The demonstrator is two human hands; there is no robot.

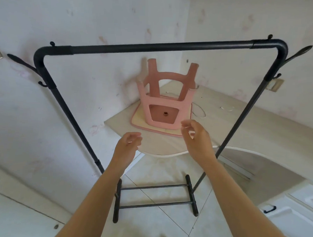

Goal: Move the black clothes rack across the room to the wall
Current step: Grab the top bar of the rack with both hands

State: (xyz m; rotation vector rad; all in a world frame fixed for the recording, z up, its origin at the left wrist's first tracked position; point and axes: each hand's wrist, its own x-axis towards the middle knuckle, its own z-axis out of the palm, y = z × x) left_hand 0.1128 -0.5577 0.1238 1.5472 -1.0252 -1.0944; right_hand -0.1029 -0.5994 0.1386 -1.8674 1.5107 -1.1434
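Observation:
The black clothes rack (155,46) stands on the tiled floor right in front of me, close to a room corner, its top bar running left to right and its feet below my arms. Side hooks stick out from both uprights. My left hand (127,147) and my right hand (196,138) are both raised inside the frame, below the top bar. Their fingers are loosely curled and apart, touching nothing and holding nothing. Neither hand is on the rack.
Behind the rack a corner desk (260,127) carries an upside-down pink stool (164,100) on a cushion, plus a white cable (199,113). White drawers (292,212) stand at the right. Wallpapered walls (66,23) close in on the left and behind.

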